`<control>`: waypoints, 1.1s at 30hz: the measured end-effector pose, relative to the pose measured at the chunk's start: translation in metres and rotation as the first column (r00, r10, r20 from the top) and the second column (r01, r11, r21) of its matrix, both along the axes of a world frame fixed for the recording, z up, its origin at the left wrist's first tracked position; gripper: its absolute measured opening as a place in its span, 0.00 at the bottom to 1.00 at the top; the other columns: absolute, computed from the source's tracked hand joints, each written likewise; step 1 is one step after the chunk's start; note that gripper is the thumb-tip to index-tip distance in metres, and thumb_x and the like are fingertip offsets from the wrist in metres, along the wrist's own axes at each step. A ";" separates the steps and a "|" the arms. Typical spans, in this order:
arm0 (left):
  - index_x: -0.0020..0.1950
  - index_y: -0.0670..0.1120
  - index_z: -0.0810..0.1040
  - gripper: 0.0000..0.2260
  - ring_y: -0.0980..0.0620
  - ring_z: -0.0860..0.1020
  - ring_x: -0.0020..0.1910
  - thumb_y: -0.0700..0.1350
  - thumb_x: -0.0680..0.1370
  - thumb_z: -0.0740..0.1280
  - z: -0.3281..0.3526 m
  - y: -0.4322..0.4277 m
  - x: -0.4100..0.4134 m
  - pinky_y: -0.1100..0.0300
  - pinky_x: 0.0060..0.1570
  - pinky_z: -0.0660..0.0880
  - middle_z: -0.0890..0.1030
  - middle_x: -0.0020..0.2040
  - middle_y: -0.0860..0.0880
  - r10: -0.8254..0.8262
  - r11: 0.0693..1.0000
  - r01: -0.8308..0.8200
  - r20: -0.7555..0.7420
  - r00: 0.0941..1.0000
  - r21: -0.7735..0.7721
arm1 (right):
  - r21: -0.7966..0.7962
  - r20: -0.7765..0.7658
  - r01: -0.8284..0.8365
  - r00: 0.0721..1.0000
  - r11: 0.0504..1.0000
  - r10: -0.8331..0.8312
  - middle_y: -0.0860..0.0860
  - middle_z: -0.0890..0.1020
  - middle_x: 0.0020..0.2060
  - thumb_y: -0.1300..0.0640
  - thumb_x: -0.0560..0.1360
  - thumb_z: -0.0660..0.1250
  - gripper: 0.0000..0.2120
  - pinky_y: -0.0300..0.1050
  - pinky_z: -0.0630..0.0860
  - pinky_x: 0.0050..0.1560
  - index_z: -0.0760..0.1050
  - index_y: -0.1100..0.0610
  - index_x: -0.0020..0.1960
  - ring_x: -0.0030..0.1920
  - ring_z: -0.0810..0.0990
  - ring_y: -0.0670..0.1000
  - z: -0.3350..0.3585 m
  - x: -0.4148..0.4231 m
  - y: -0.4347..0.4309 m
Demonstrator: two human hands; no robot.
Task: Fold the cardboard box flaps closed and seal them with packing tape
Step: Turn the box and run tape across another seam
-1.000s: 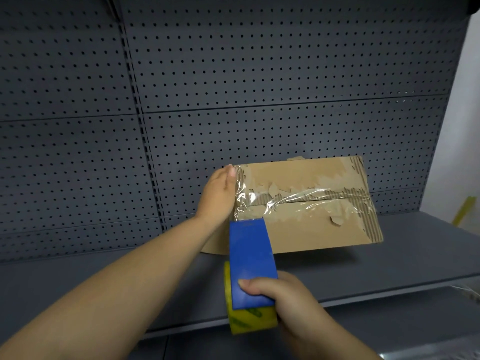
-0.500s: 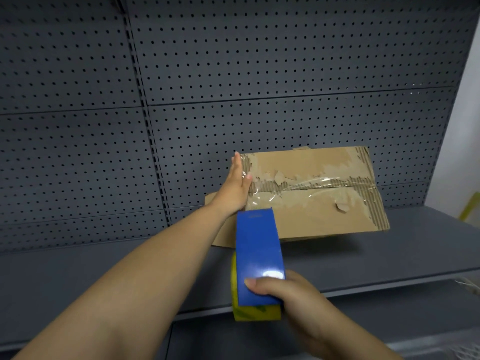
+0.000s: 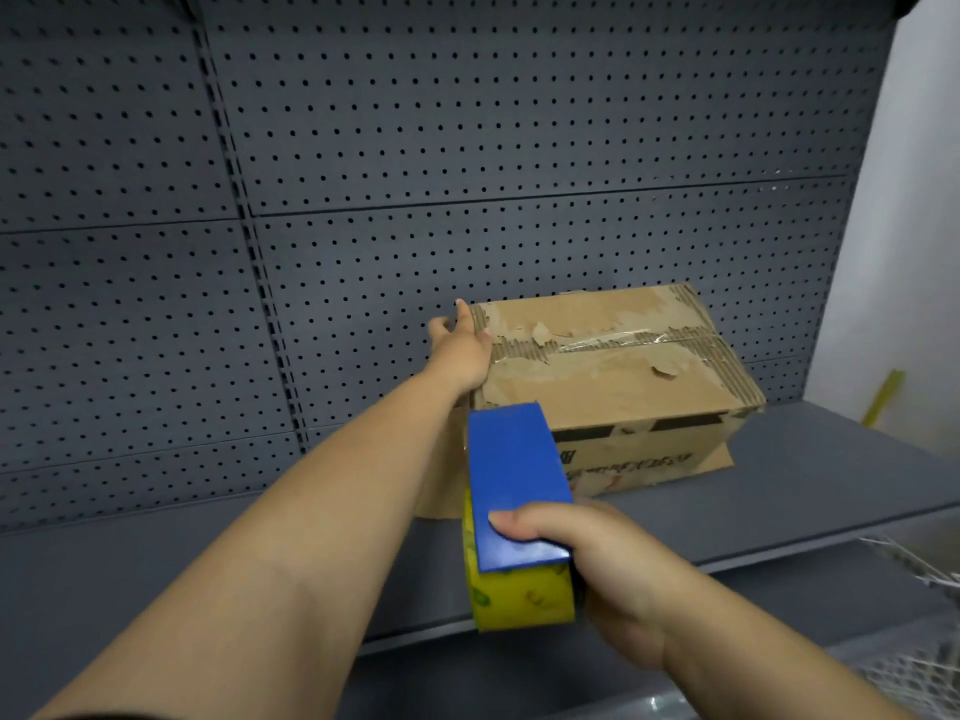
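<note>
A worn cardboard box point(image 3: 623, 376) sits on the grey shelf point(image 3: 779, 491), its top flaps folded down with clear tape along the centre seam. My left hand point(image 3: 462, 350) lies flat against the box's left end, fingers straight and reaching over the top left edge. My right hand point(image 3: 597, 569) grips a tape dispenser point(image 3: 514, 511) with a blue guard and a yellow roll, held in front of the box's near left corner and a little apart from it.
A dark grey pegboard wall point(image 3: 415, 148) stands right behind the box. A white wall point(image 3: 914, 252) closes the right side. A wire mesh basket point(image 3: 914, 667) shows at the lower right below the shelf edge.
The box has tipped back down so its top faces up and its front side shows. My left hand slid to the box's left end. The dispenser drew back from the taped seam.
</note>
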State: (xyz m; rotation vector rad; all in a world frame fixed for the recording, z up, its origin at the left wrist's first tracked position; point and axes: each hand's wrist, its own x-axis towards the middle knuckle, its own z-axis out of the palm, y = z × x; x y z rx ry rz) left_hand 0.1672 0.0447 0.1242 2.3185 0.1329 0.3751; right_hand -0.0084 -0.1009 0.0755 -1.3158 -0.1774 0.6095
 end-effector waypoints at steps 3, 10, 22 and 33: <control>0.75 0.43 0.53 0.25 0.46 0.67 0.62 0.48 0.81 0.57 -0.006 -0.003 -0.001 0.59 0.60 0.65 0.60 0.68 0.43 0.070 0.995 -0.084 0.205 0.976 0.060 | -0.015 -0.026 0.008 1.000 1.000 -0.009 0.53 0.85 0.34 0.58 0.65 0.72 0.07 0.41 0.78 0.34 0.82 0.58 0.43 0.31 0.82 0.51 0.004 0.001 -0.001; 0.59 0.39 0.74 0.17 0.43 0.73 0.56 0.49 0.81 0.55 -0.010 -0.001 -0.010 0.60 0.51 0.65 0.71 0.61 0.39 0.005 0.976 -0.079 0.341 0.940 0.205 | -0.057 -0.024 0.057 0.998 0.997 -0.059 0.50 0.83 0.30 0.58 0.70 0.68 0.03 0.38 0.78 0.32 0.80 0.56 0.41 0.28 0.81 0.49 0.010 -0.007 0.001; 0.76 0.42 0.46 0.23 0.43 0.53 0.76 0.38 0.82 0.49 -0.014 0.002 -0.016 0.55 0.71 0.55 0.45 0.77 0.41 -0.056 0.923 0.052 -0.001 0.998 0.382 | -0.060 0.027 0.084 0.996 0.995 -0.082 0.50 0.84 0.34 0.57 0.63 0.73 0.12 0.39 0.77 0.34 0.80 0.57 0.46 0.32 0.82 0.49 -0.007 -0.021 0.004; 0.76 0.41 0.54 0.21 0.46 0.57 0.74 0.43 0.83 0.48 -0.019 0.006 0.001 0.57 0.71 0.58 0.53 0.77 0.43 -0.051 0.963 0.041 0.032 0.998 0.267 | -0.026 -0.074 0.042 0.996 0.999 -0.044 0.54 0.85 0.37 0.56 0.57 0.72 0.19 0.41 0.77 0.36 0.82 0.61 0.48 0.33 0.82 0.52 -0.032 -0.042 -0.005</control>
